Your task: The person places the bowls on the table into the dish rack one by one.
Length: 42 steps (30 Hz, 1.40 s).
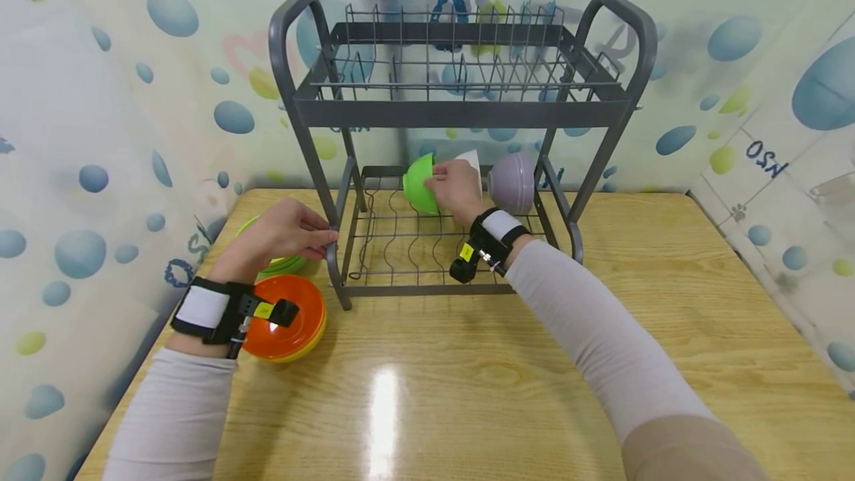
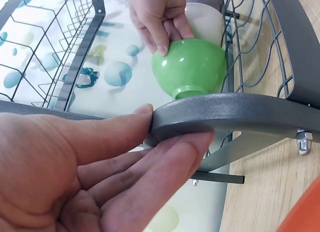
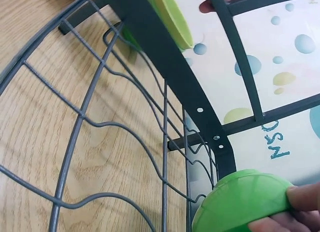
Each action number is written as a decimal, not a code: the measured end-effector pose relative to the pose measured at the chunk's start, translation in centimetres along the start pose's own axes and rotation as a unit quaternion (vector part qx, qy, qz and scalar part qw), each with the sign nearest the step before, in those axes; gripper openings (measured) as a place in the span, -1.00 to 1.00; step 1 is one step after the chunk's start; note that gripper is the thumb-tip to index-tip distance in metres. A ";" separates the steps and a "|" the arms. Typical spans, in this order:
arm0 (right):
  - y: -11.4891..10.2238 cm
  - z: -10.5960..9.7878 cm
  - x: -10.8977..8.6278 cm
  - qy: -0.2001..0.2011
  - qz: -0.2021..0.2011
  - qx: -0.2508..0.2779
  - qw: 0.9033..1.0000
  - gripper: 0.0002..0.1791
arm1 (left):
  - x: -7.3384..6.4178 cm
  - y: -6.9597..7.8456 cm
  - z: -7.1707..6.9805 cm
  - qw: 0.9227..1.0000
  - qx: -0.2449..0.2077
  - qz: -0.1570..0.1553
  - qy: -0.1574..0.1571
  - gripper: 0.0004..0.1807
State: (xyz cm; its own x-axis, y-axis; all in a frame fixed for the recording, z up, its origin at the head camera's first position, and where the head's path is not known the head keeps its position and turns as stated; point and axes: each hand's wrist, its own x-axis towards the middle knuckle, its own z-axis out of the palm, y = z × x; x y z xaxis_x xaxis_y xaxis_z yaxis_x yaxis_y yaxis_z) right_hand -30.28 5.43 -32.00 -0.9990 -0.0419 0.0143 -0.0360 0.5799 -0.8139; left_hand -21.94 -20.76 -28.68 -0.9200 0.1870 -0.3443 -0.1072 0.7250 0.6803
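Observation:
My right hand (image 1: 458, 185) pinches the rim of a green bowl (image 1: 419, 184) at the back of the lower tier of a dark grey dish rack (image 1: 461, 114). The bowl stands tilted on its side, its base facing left, as the left wrist view also shows. To its right are a white bowl (image 2: 206, 23), mostly hidden behind my hand in the head view, and a purple bowl (image 1: 513, 182), tipped the same way. My left hand (image 1: 290, 230) holds the rack's left side bar (image 2: 215, 112) between thumb and fingers.
Left of the rack, an orange bowl (image 1: 294, 310) sits in a yellow one on the wooden table (image 1: 534, 377). Behind them are green dishes (image 1: 283, 266), partly covered by my left hand. The rack's upper wire tier (image 1: 441, 73) overhangs the lower one. A patterned wall (image 1: 200, 80) stands behind.

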 end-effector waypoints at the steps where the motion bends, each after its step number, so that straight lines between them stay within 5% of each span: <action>1: 0.0 0.1 0.0 0.004 -0.006 -0.009 1.000 -0.55 | 0.0 0.0 0.0 1.000 -0.001 0.001 -0.001 -0.54; 27: -0.2 1.0 -0.7 0.052 -0.057 -0.045 0.996 -0.65 | 0.0 -0.3 -0.1 1.000 -0.009 0.002 -0.004 -0.55; 36: 0.0 0.7 -0.7 0.039 -0.043 -0.050 0.997 -0.60 | 0.0 -0.3 -0.1 1.000 -0.008 0.008 -0.006 -0.55; 42: 0.1 -0.2 -0.9 0.030 -0.068 -0.050 0.996 -0.61 | 0.0 -0.3 -0.2 1.000 -0.007 0.007 -0.005 -0.57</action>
State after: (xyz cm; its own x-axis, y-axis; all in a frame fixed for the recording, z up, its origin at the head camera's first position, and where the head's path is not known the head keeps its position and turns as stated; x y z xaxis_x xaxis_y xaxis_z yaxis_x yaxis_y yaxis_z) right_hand -29.43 5.68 -31.95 -0.9842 -0.0790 0.1585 -0.1714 0.6500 -0.7404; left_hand -21.97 -21.05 -28.76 -0.9173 0.2045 -0.3416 -0.0998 0.7125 0.6945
